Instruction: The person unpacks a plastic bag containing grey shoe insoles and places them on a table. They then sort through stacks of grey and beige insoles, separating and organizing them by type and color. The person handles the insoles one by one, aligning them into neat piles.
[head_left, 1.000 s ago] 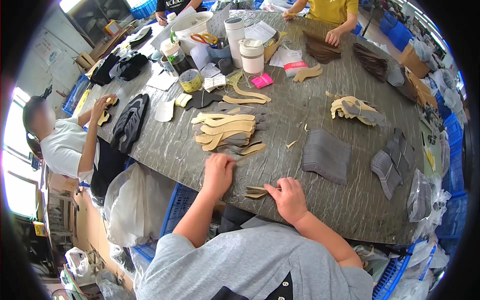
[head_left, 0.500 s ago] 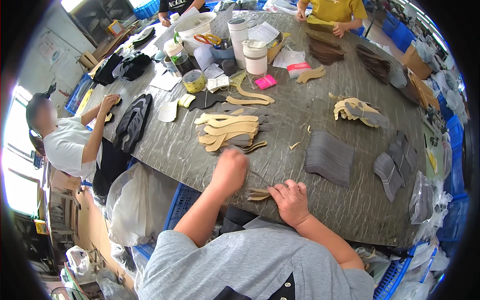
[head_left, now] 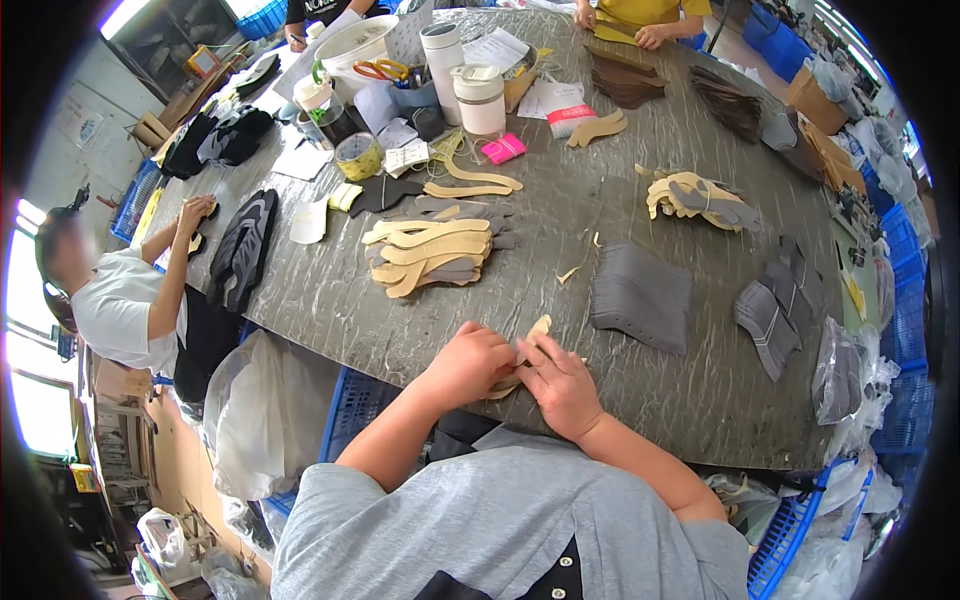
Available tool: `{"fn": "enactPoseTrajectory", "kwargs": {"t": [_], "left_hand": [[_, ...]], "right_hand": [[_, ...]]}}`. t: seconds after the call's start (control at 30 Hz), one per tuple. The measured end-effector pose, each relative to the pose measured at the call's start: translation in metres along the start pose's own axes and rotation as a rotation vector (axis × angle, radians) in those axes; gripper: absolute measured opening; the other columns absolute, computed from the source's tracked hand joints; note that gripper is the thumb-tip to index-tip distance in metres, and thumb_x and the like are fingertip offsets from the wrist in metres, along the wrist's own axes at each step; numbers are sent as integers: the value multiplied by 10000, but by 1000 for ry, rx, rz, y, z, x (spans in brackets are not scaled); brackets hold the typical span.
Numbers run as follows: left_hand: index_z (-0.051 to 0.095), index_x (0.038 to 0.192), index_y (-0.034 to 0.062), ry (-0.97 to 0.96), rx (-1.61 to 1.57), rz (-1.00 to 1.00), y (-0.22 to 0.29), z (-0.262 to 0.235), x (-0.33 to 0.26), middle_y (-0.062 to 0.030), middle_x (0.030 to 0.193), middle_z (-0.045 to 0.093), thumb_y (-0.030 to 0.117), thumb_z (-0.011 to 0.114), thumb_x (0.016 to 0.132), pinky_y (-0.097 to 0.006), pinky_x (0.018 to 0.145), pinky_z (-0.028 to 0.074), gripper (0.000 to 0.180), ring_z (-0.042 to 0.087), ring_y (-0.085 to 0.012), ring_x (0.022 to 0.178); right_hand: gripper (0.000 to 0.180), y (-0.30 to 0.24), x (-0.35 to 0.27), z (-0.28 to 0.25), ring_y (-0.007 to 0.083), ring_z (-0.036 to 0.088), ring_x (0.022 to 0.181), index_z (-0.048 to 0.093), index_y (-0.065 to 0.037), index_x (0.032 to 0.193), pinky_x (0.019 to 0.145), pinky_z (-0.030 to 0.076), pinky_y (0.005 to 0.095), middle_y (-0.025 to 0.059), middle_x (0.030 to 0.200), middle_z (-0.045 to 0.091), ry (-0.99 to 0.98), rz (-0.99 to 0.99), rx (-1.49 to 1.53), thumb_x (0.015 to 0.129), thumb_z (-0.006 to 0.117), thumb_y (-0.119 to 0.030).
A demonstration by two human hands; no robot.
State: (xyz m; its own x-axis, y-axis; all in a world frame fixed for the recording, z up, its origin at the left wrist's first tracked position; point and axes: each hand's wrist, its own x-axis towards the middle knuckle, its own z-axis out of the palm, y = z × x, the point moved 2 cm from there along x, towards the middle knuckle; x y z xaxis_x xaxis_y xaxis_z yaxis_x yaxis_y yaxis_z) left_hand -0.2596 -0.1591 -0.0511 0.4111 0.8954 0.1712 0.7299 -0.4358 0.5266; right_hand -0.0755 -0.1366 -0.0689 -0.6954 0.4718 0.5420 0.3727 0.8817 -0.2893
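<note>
- Left hand point(head_left: 473, 363) moved from pile point(head_left: 430, 248) to right hand point(head_left: 562, 390)
- right fingers grip tan strips point(head_left: 541, 327) near edge of table point(head_left: 660, 410); left curled, hold hidden, can't tell
- bare room between pile and grey stack point(head_left: 642, 297)

A: What's lining the rm's L side?
B: Windows point(head_left: 35, 395) are glowing white; a pale wall point(head_left: 110, 95) w/ a sheet point(head_left: 82, 126) on it is standing beyond.
A: & the floor point(head_left: 178, 468)?
B: Running tan, btwn the shelving point(head_left: 122, 432) & the dark table point(head_left: 560, 205), which is filling the ctr.
A: Overhead?
B: Strip lights point(head_left: 850, 40) are shining upper R.
</note>
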Motion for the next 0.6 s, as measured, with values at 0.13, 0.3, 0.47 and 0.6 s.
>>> {"fn": "enactPoseTrajectory", "kwargs": {"t": [0.13, 0.3, 0.47, 0.6], "left_hand": [[656, 934, 77, 4, -32, -66, 8, -1, -2, -67, 914, 646, 143, 681, 801, -385, 848, 432, 151, 609, -259, 900], [593, 1194, 44, 31, 234, -26, 34, 6, -4, -106, 1146, 601, 148, 645, 829, -406, 923, 409, 382, 552, -275, 1082], [535, 1298, 20, 98, 179, -53, 21, 29, -14, -121, 1108, 570, 64, 601, 828, -416, 954, 411, 477, 532, -311, 1031], [520, 1304, 17, 126, 40, -70, 16, 37, -9, -138, 1074, 560, 5, 620, 803, -397, 904, 453, 511, 536, -320, 997]], "right_hand": [[240, 1, -6, -4, 205, 572, 896, 675, -66, 1029, 773, 425, 355, 35, 938, 614, -131, 40, -16, 818, 604, -155], [243, 3, -13, -6, 182, 551, 832, 674, -90, 1053, 783, 390, 364, 13, 847, 572, -74, 166, -45, 832, 596, -155], [248, 3, -13, -13, 198, 540, 827, 675, -102, 1062, 779, 393, 374, 15, 822, 541, -109, 212, -172, 821, 633, -146], [236, 10, -19, -10, 209, 543, 808, 678, -102, 1047, 713, 423, 367, 19, 802, 523, -119, 217, -106, 815, 646, -129]]}}
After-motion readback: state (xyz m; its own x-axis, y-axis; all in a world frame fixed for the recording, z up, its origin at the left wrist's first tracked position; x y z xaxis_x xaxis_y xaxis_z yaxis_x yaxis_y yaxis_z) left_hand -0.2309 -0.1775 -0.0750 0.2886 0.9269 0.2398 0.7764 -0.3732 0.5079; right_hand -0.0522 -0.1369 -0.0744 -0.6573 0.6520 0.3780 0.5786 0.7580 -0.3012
